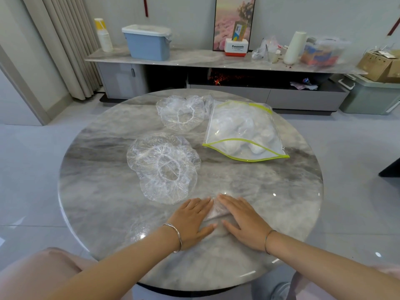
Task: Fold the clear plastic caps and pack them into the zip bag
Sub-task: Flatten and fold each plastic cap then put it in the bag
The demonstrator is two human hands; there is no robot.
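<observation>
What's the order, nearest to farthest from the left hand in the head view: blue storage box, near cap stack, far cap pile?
From the left hand:
1. near cap stack, just ahead, slightly left.
2. far cap pile, farther ahead.
3. blue storage box, on the sideboard beyond.

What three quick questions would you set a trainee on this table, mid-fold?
1. True or false: the zip bag lies sealed and empty.
2. What are the left hand and right hand doing? A) pressing a folded cap flat on the marble table; B) lifting the bag; C) hanging idle.
3. Fill in: seen from the head camera, the unfolded caps lie to the bag's ____.
Key: 1 false, its mouth gapes and pale bundles show inside; 2 A; 3 left.
</observation>
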